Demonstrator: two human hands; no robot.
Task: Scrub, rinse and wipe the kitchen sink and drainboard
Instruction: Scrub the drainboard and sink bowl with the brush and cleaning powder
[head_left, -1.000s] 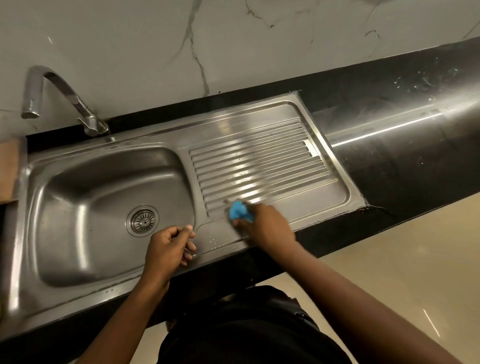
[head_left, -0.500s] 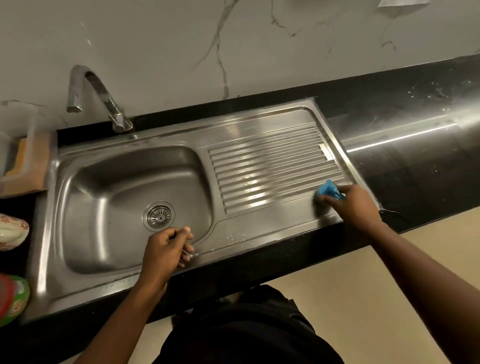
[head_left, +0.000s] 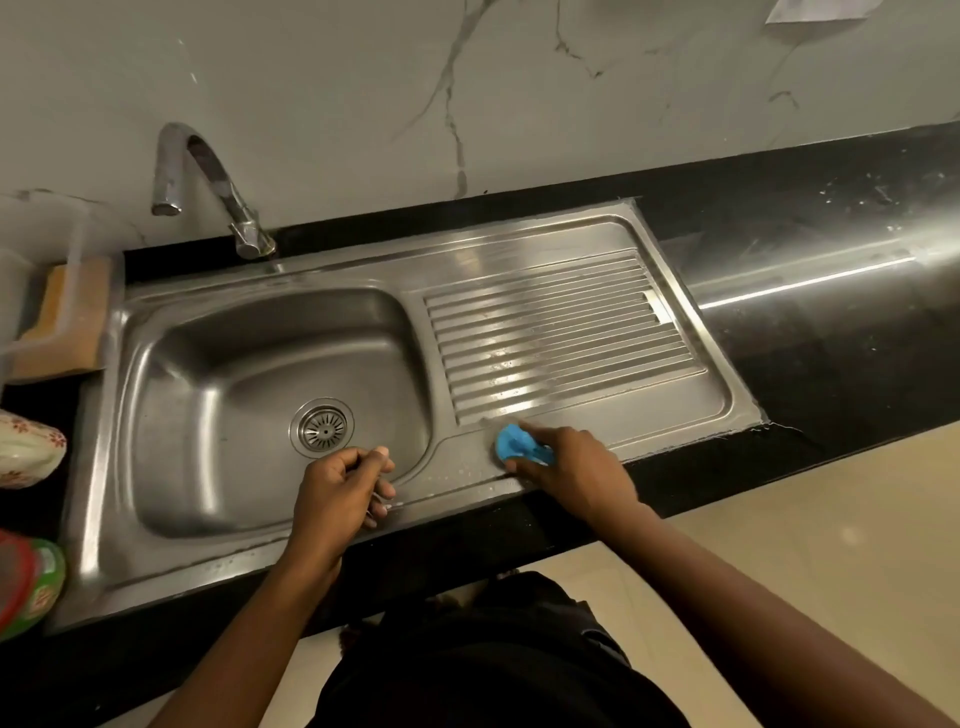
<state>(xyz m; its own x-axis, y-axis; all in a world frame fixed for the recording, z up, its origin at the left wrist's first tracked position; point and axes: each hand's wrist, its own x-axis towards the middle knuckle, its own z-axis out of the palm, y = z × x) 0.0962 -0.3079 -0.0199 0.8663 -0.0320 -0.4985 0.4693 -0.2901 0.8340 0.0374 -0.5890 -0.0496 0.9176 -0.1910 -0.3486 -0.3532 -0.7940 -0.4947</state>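
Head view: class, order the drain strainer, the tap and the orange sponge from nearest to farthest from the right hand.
1. Drain strainer, in the basin floor, left of the right hand gripping the blue cloth.
2. Tap, behind the basin, farther left.
3. Orange sponge, past the basin's left end.

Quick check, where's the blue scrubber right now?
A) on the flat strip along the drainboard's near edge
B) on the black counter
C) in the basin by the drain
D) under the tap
A: the right hand holds the blue scrubber on the flat steel just below the drainboard ribs.
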